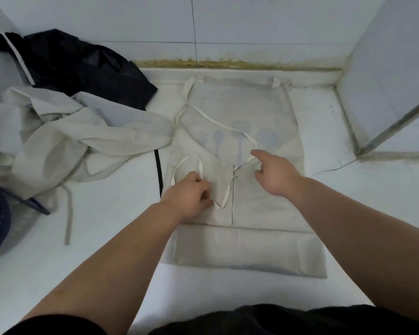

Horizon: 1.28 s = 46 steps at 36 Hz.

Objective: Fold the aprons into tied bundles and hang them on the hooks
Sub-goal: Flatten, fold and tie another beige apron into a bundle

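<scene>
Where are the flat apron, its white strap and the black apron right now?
flat apron [252, 250], head view, on its folded lower panel.
white strap [214, 120], head view, on the run crossing the bib.
black apron [82, 66], head view, on its crumpled middle.

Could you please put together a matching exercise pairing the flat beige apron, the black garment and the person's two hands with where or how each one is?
1. flat beige apron
2. black garment
3. left hand
4. right hand

A. heaped at the back left
B. index finger stretched out by the white tie
C. spread out in the middle
D. fingers curled, pinching fabric

Pairs: 1-C, 2-A, 3-D, 4-B.
</scene>
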Available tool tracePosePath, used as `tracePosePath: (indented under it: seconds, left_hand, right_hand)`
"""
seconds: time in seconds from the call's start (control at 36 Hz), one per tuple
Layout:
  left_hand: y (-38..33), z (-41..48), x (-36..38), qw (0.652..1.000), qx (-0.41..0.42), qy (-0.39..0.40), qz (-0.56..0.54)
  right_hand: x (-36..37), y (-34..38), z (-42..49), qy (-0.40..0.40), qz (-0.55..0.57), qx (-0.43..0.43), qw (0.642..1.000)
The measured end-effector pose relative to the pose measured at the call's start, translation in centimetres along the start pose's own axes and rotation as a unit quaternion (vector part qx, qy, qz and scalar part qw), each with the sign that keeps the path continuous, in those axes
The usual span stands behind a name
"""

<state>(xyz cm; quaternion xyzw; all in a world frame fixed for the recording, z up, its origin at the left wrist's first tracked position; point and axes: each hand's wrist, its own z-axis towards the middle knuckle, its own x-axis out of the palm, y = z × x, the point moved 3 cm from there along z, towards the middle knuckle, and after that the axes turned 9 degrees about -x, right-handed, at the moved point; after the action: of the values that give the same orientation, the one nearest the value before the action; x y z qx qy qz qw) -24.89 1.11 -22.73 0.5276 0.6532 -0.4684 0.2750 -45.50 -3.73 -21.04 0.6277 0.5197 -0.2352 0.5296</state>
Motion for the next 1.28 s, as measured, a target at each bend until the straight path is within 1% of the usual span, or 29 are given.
tracePosePath:
  seconds: [0.08,0.17,0.28,0.33,0.39,0.44,0.5,0.56,0.58,0.64,0.67,0.69,0.75,0.83,0.89,0.94,0.97,1.0,1.06,1.08,1.14,1.17,1.22,1.28]
  left_hand:
    - [0.4,1.1,-1.0,0.999,-0.005,-0.031,0.009]
    - [1.1,1.8,-2.4,0.994,-0.044,-0.102,-0.003]
    - [2.6,2.2,-4.5,0.978,-0.068,-0.199,-0.007]
    - [3.1,2.2,-5.2,0.969,-0.066,-0.237,-0.022]
    - [3.5,2.5,-5.7,0.958,-0.074,-0.272,-0.041]
    - [4.1,2.6,-6.0,0.937,-0.124,-0.313,-0.088]
    - [4.9,2.3,-6.3,0.905,-0.191,-0.350,-0.144]
    - [5.4,1.8,-6.3,0.886,-0.216,-0.371,-0.176]
    - [5.7,1.7,-6.3,0.880,-0.218,-0.374,-0.196]
    - [6.2,1.6,-6.3,0.859,-0.218,-0.365,-0.286]
    - [6.3,1.5,-6.4,0.844,-0.218,-0.362,-0.331]
    - [6.3,1.4,-6.6,0.834,-0.217,-0.364,-0.353]
    - [6.1,1.2,-7.0,0.842,-0.214,-0.363,-0.337]
    - [5.4,0.7,-7.2,0.875,-0.176,-0.371,-0.255]
    - [5.5,0.5,-7.3,0.893,-0.151,-0.374,-0.200]
    - [5.8,0.6,-7.3,0.915,-0.139,-0.365,-0.104]
    - [6.0,0.7,-7.1,0.926,-0.149,-0.343,-0.044]
    - [6.1,0.8,-7.0,0.937,-0.176,-0.301,0.011]
    - [6.5,0.8,-6.5,0.946,-0.227,-0.214,0.089]
    - [6.7,0.7,-6.4,0.946,-0.239,-0.184,0.116]
    - [7.2,0.5,-6.3,0.949,-0.243,-0.150,0.132]
    - [7.5,0.4,-6.3,0.952,-0.243,-0.138,0.126]
    - [8.1,0.2,-6.0,0.952,-0.255,-0.113,0.129]
    - [8.7,0.0,-5.8,0.942,-0.282,-0.096,0.154]
  right_hand:
    - [0.4,0.4,1.9,0.036,0.009,0.002,0.999]
    - [0.9,0.8,3.2,0.073,-0.018,0.003,0.997]
    - [1.1,1.1,3.7,0.055,-0.058,0.009,0.997]
    - [1.0,1.2,3.6,0.038,-0.053,0.012,0.998]
    - [0.7,1.4,3.4,-0.001,-0.018,0.019,1.000]
    - [0.1,1.5,3.1,-0.050,0.011,0.011,0.999]
    - [-0.5,1.6,2.7,-0.106,0.031,-0.002,0.994]
    - [-1.4,1.5,2.0,-0.162,0.061,-0.002,0.985]
    - [-1.8,1.2,1.6,-0.191,0.080,0.008,0.978]
    - [-2.5,0.2,1.2,-0.254,0.149,0.036,0.955]
    - [-2.8,-0.3,0.9,-0.287,0.202,0.052,0.935]
    - [-3.1,-0.7,0.7,-0.315,0.253,0.072,0.912]
    - [-3.8,-0.9,0.3,-0.362,0.309,0.106,0.873]
    - [-4.5,-1.1,-0.7,-0.418,0.354,0.145,0.824]
    - [-4.7,-1.5,-1.4,-0.450,0.351,0.162,0.805]
    - [-4.9,-1.9,-2.2,-0.469,0.326,0.165,0.804]
    - [-4.9,-2.3,-2.4,-0.468,0.305,0.161,0.814]
    - [-4.8,-2.6,-2.7,-0.453,0.279,0.163,0.831]
    - [-4.4,-3.4,-3.2,-0.403,0.200,0.196,0.871]
    - [-4.1,-3.8,-3.5,-0.383,0.157,0.223,0.882]
    - [-3.5,-4.9,-3.7,-0.330,0.088,0.287,0.895]
    - [-3.1,-5.2,-3.7,-0.286,0.067,0.319,0.901]
    - [-2.4,-5.7,-4.0,-0.210,0.063,0.372,0.902]
    - [-1.7,-5.9,-4.3,-0.173,0.067,0.397,0.899]
